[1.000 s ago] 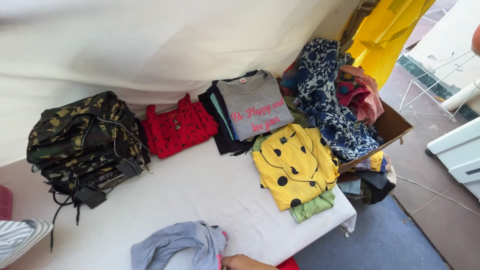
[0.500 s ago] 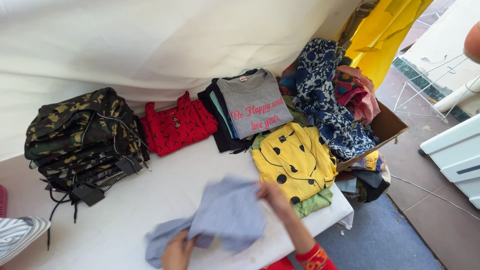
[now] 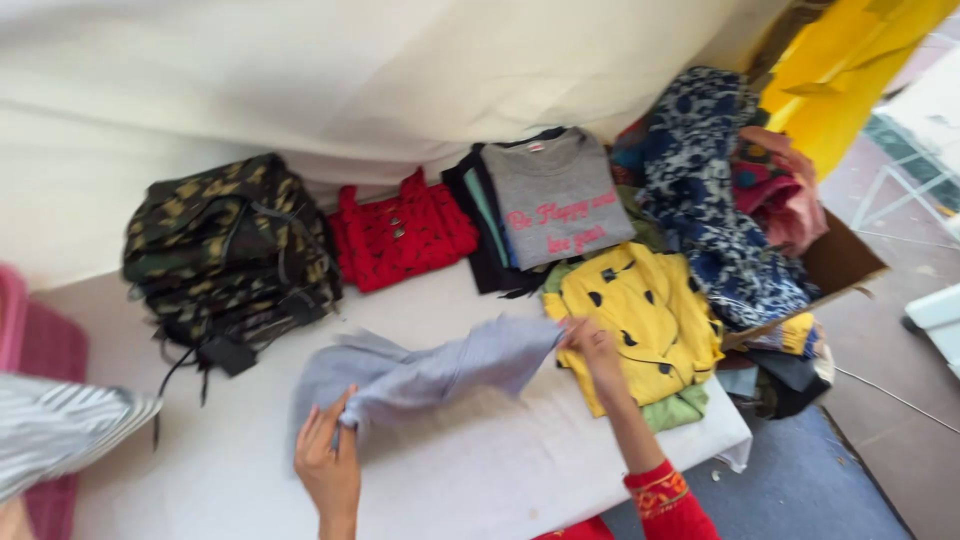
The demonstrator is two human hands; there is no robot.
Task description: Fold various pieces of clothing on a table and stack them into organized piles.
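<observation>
Each hand's grip was clamped on the grey shirt (image 3: 430, 375), left hand (image 3: 328, 462) low, right hand (image 3: 592, 345) touching the yellow top (image 3: 640, 315), which risked being dragged askew.

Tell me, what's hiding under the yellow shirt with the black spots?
A green cloth peeks out below the yellow shirt, at its near edge. Both lie on the white-covered table. How far the green piece runs underneath is covered, and anything else there is hidden too.
</observation>
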